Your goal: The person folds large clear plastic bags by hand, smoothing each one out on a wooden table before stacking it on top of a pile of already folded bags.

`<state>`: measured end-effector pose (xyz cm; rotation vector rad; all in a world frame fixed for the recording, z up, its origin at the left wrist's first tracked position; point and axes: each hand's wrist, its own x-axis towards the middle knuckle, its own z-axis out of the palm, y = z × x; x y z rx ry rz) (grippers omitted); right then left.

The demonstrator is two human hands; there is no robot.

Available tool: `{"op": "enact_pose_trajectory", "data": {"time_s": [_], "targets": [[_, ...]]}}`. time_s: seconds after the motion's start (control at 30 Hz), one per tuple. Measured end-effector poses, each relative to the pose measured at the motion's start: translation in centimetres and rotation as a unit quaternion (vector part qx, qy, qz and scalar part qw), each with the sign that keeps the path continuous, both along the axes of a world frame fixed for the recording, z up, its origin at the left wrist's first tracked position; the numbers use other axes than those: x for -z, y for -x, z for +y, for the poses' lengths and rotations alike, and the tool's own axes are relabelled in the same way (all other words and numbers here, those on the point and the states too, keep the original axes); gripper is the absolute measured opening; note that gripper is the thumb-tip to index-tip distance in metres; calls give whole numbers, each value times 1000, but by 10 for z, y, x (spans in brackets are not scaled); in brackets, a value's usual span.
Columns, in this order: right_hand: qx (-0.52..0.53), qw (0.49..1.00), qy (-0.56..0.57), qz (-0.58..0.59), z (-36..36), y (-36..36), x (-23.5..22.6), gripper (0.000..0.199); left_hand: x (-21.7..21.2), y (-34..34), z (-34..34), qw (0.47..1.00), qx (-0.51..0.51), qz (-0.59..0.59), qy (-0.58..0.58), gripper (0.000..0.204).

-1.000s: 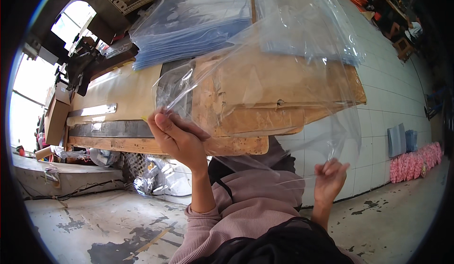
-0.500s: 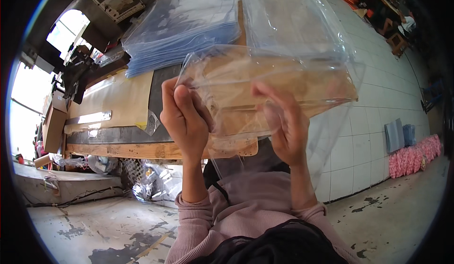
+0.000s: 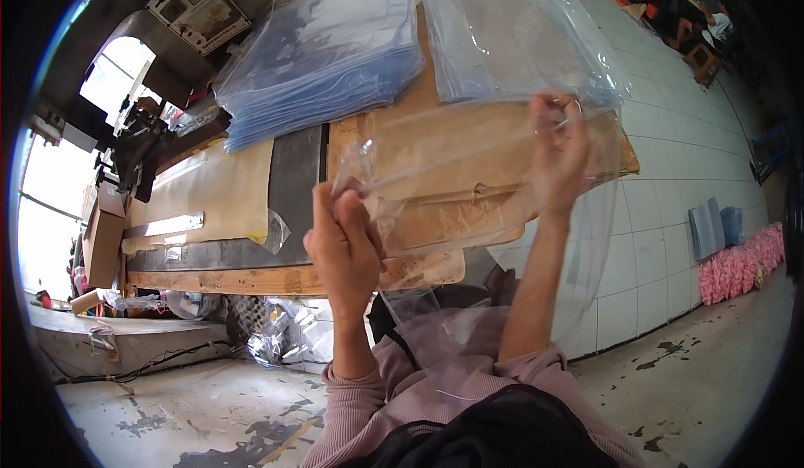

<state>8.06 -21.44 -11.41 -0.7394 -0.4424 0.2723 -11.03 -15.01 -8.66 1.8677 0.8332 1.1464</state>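
Between my hands a thin, clear plastic sheet [image 3: 452, 162] is stretched at a slant, see-through and partly folded, hanging down in front of my lap. My left hand [image 3: 345, 237] is closed on its bunched left end, thumb on top. Farther up and to the right, my right hand [image 3: 559, 149] has its fingers closed at the sheet's upper right edge, slightly smeared by motion. Behind the sheet lies the brown-covered table top [image 3: 402, 133]. Two stacks of clear plastic stand beyond my hands: a thick bluish one [image 3: 327, 66] at left and a flatter one [image 3: 519, 41] at right.
At left, a brown paper sheet [image 3: 218, 191] with a metal ruler [image 3: 172, 225] lies on a dark mat [image 3: 297, 166]. A dark machine [image 3: 142, 145] stands farther left. Pink bundles [image 3: 741, 263] sit by the white tiles at right. Another person [image 3: 716, 28] is far off at upper right.
My right hand has moved up and to the right, drawing the sheet out wider. My left hand has shifted slightly right and down, still holding its end.
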Motion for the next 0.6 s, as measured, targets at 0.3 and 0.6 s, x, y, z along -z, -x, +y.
{"op": "enact_pose_trajectory", "data": {"time_s": [0.3, 0.6], "targets": [[-358, 928, 40, -99, -2, 50, -17, 30, 5, -5, 1, 1000, 13, -24, -6, 21], [-332, 916, 140, -173, 10, 44, -25, 23, 7, -9, -2, 998, 20, 38, -56, 21]]}}
